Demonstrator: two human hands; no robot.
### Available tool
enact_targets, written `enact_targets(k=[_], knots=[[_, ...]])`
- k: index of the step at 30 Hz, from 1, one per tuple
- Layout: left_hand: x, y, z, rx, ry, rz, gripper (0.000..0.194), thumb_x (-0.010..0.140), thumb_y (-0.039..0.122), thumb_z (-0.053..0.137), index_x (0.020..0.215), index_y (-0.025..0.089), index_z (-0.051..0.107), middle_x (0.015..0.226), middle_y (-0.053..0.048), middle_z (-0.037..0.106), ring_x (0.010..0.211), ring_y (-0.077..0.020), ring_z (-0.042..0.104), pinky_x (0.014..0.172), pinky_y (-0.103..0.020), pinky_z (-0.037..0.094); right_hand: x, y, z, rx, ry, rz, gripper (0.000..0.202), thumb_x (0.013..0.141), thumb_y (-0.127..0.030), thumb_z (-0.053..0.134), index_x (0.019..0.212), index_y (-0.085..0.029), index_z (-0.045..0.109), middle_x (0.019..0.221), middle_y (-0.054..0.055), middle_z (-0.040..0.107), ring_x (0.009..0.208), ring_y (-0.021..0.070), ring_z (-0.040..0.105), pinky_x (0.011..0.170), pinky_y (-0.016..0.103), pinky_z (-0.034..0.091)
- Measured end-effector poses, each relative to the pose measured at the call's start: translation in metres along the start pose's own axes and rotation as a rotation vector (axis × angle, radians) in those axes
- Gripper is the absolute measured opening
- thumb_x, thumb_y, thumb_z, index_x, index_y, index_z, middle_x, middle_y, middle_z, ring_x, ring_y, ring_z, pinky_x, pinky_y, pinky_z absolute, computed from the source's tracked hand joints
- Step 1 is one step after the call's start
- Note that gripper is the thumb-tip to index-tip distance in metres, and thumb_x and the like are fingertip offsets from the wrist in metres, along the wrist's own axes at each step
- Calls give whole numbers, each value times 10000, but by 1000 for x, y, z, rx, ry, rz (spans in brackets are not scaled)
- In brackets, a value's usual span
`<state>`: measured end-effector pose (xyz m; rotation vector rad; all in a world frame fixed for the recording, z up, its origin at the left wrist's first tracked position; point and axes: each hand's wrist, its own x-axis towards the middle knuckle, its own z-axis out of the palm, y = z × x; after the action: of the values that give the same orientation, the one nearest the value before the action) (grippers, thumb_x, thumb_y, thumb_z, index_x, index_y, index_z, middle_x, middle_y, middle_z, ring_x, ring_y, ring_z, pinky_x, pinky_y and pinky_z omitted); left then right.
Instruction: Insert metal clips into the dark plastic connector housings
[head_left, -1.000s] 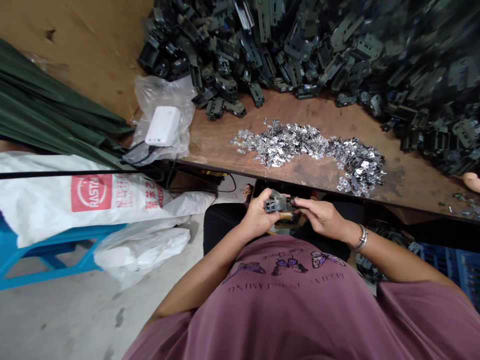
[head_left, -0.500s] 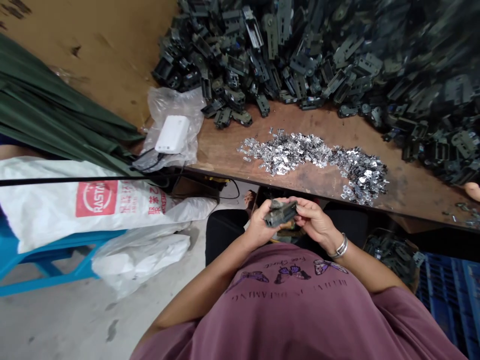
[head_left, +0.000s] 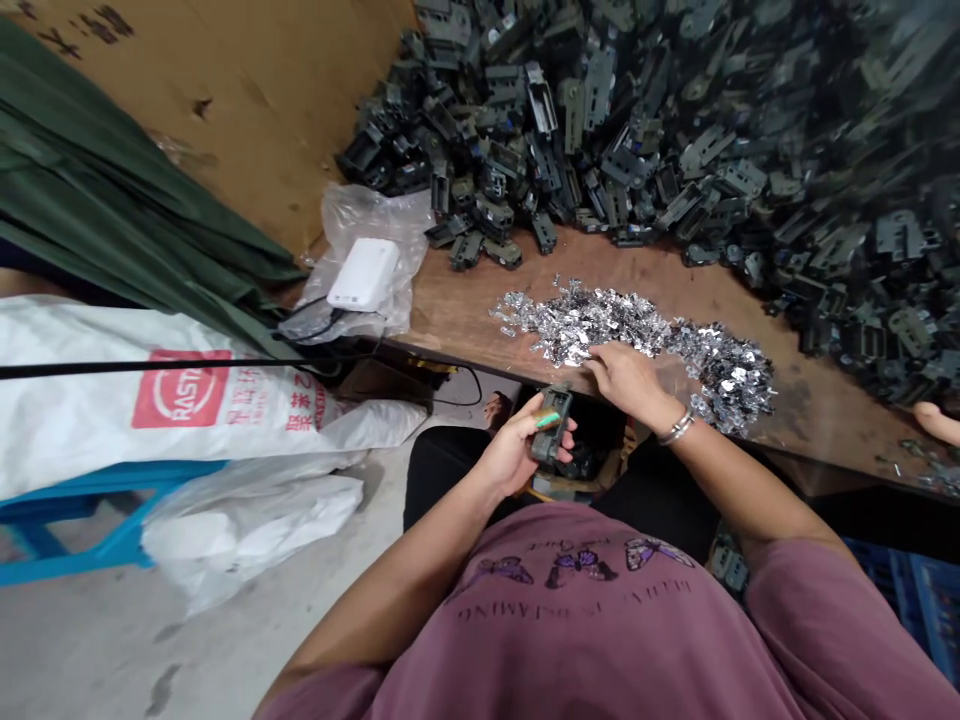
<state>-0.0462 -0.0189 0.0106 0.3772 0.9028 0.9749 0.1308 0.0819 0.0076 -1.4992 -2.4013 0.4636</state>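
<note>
The left hand (head_left: 514, 455) grasps a dark, elongated fitting (head_left: 553, 440), thumb across its upper face and fingertips showing at its far side; a green patch is visible on the thumb. The fitting lies above the lap, just beside the near edge of the wooden table (head_left: 461, 325), its long axis pointing roughly away from the body. The right hand (head_left: 630, 380), with a silver bracelet (head_left: 677, 428) at its wrist, reaches over that edge with fingers bent, their tips at the near margin of a pile of small shiny pieces (head_left: 735, 375); whether a piece is pinched there cannot be told. Behind this pile, a large heap of dark fittings (head_left: 630, 165) covers the rear of the table. To the left, a white device (head_left: 365, 275) rests on clear plastic wrap (head_left: 349, 212), near a green cloth (head_left: 90, 170). Farther left, a white sack (head_left: 75, 400) with a red label lies above a blue stool (head_left: 112, 545). At the right margin, a co-worker's hand (head_left: 939, 424) is partly visible.
</note>
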Motion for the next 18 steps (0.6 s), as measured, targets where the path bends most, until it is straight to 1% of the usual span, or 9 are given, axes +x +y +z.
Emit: enact_targets(k=[2,4,7,10,12,14,16,18], knots=[[1,3,3,-29,28,21,286,697,248,692,924,158,543,841,-63,692,633,-172,671,469,-256,541,13,0,1,-249,-49,32,213,937,-222,504,1033,-120,665,1049,166,670,953,262,638,799,330,458],[2,4,4,-35,70,33,271,690,232,688,892,164,520,856,-66,692,634,-175,675,421,-237,519,16,2,4,-358,-104,41,214,939,-182,474,1028,-116,656,1030,165,666,922,251,638,763,313,446],[4,4,0,-37,123,34,260,692,223,681,865,172,493,829,-64,690,611,-181,672,372,-232,498,7,16,-1,-361,-172,20,236,943,-142,431,978,-135,665,996,139,678,889,228,635,748,298,433],[8,0,-4,-38,145,27,239,697,221,671,855,164,501,792,-59,681,595,-176,665,364,-230,496,-7,33,-11,-267,-234,8,197,926,-158,480,913,-157,676,953,103,693,872,219,632,761,298,441],[11,-5,-3,-29,142,17,228,704,230,672,851,160,512,768,-54,674,581,-168,656,363,-226,493,-10,38,-15,-179,-191,-8,179,922,-162,499,948,-162,676,966,87,691,907,213,629,811,300,452],[14,-10,1,-7,117,1,228,711,243,682,853,159,524,754,-50,671,573,-162,649,363,-221,489,-8,35,-13,-127,-84,-37,217,934,-169,490,1074,-159,655,1038,94,668,957,208,617,854,303,458],[16,-13,7,29,86,-9,237,719,260,695,868,158,542,753,-45,669,564,-152,639,361,-212,481,-1,26,-8,-156,-18,-66,286,942,-188,486,1196,-154,612,1099,115,634,971,218,607,836,308,466],[15,-13,12,66,70,-15,253,721,276,702,894,157,561,757,-39,666,547,-138,623,356,-203,472,8,19,-2,-246,-32,-80,292,933,-181,491,1192,-137,618,1096,139,619,949,236,603,784,311,461]])
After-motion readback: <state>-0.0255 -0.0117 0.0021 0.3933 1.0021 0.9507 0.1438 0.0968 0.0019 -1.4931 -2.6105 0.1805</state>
